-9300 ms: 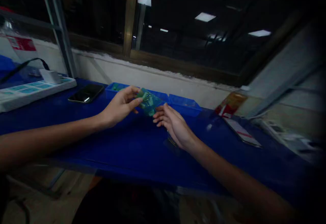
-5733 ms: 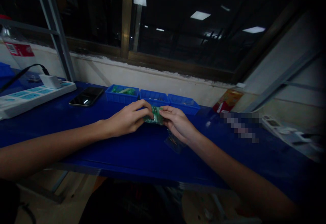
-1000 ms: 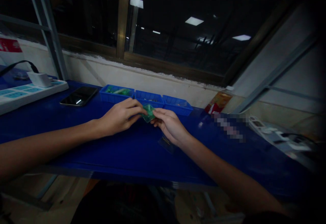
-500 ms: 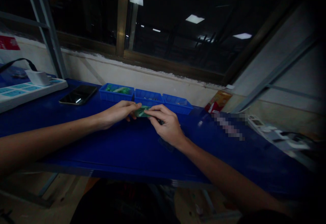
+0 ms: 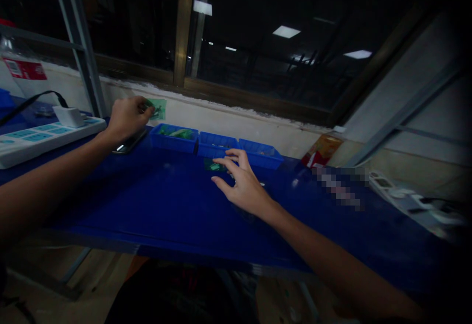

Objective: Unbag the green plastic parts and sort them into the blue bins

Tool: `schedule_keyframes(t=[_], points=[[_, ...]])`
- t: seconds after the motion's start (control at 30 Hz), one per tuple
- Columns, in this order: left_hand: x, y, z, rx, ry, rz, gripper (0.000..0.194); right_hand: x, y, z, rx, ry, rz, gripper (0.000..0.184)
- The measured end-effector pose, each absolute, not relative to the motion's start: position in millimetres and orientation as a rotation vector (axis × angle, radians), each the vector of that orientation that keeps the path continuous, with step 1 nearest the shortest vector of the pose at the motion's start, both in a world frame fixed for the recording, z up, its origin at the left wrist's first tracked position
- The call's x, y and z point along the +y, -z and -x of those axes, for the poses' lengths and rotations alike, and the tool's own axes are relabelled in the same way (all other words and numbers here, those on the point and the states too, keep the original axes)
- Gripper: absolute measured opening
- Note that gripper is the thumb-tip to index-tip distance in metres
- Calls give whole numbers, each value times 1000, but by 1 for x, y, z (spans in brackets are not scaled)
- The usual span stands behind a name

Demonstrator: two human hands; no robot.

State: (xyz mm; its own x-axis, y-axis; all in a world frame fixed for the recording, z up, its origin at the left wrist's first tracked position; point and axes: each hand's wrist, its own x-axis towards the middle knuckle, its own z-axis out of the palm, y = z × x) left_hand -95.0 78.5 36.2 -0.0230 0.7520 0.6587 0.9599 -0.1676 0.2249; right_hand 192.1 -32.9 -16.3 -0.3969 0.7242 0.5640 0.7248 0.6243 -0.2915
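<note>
Green bag (image 5: pixel 158 109): we see it raised before the pale wall (image 5: pixel 191 112), above the left end of the tray row, its small contents too blurred to name.
Left hand (image 5: pixel 127 117): we have our thumb and fingers closed on the bag's near edge, pinching it.
Second green bag (image 5: pixel 213 165): we see it just in front of the middle tray (image 5: pixel 203 150), partly behind the other hand's fingertips; we cannot tell whether they touch it.
Right hand (image 5: pixel 243 184): we have its fingers spread and bent, thumb apart; we cannot make out whether anything lies in the palm.
Left tray (image 5: pixel 171 143): we see green pieces inside, with the middle tray and the right tray (image 5: pixel 271 161) following in line.
Phone (image 5: pixel 130 145): we find it on the blue table (image 5: pixel 158 206), partly hidden by our left wrist.
Power strip (image 5: pixel 47 139): we see it left of the phone, a white plug (image 5: pixel 70 116) in it, a red-labelled bottle (image 5: pixel 26 71) behind.
Snack packet (image 5: pixel 324 150): we see it leaning right of the trays.
</note>
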Motion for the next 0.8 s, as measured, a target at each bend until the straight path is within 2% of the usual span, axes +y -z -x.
schedule_keyframes(t=[0.23, 0.53, 0.8], points=[[86, -19, 95, -1834, 677, 1975, 39, -35, 15, -193, -2183, -12, 1140, 35], [86, -17, 101, -1790, 865, 1979, 40, -33, 17, -195, -2207, -22, 1151, 37], [81, -14, 97, -1796, 864, 2050, 39, -34, 16, -195, -2260, -8, 1190, 39]])
